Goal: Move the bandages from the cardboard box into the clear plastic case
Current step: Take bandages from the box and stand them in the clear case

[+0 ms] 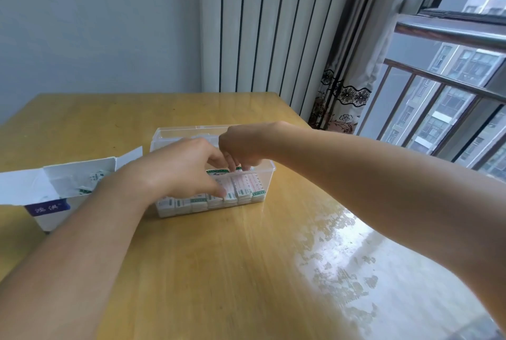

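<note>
One view only is given, from the head camera. Both hands are seen over the clear plastic case [269,166], which stands on the wooden bench [191,257] just beside the cardboard box [52,219]. The left hand [180,170] is laid over the near rows of bandages [246,189], its fingers curled down onto the packets and its thumb pressed at the near edge of the stacks — a light hold, it seems, rather than a lift. The right hand [241,148] is curled, knuckles up, with its fingertips tucked among the packets at the far side; whether a packet is actually pinched there cannot be told, since the fingers are hidden behind the left hand.

Most of the bandages are already stood in tidy rows inside the case. A few loose ones are still visible in the opened box at the left, so the task is judged well advanced but not finished.

The risk is judged to lie in the packing — the rows are tight, and if a new packet is forced in, neighbours could be buckled or tipped out of line. The light case could also be pushed along the smooth bench.
</note>
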Available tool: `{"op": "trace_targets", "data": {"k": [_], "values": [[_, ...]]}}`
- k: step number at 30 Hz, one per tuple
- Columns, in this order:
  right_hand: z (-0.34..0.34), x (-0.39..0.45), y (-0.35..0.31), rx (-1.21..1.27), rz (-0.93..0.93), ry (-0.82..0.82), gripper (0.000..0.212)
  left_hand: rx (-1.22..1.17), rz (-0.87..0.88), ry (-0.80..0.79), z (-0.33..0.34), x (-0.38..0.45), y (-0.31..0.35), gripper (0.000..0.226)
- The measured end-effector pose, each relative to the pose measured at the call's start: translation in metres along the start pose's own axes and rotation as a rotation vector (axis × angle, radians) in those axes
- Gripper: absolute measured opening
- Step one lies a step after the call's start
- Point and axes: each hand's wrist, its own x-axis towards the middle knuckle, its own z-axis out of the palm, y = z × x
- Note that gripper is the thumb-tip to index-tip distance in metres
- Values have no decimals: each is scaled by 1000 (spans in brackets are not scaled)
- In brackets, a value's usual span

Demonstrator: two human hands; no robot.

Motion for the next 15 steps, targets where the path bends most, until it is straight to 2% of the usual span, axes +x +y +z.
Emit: {"op": "trace_targets", "data": {"k": [5, 9, 12, 15], "values": [[-1, 0, 5, 33, 11, 6, 22, -151, 27, 192, -22, -12, -7, 55], [-6, -11, 9, 58, 21, 37, 22, -180, 23, 361, -32, -24, -10, 47], [-31, -22, 10, 109, 44, 160, 24, -226, -42, 473, -40, -38, -29, 39], [-63, -34, 1, 244, 39, 357, 22, -250, -158, 530, -42, -54, -63, 32]]}}
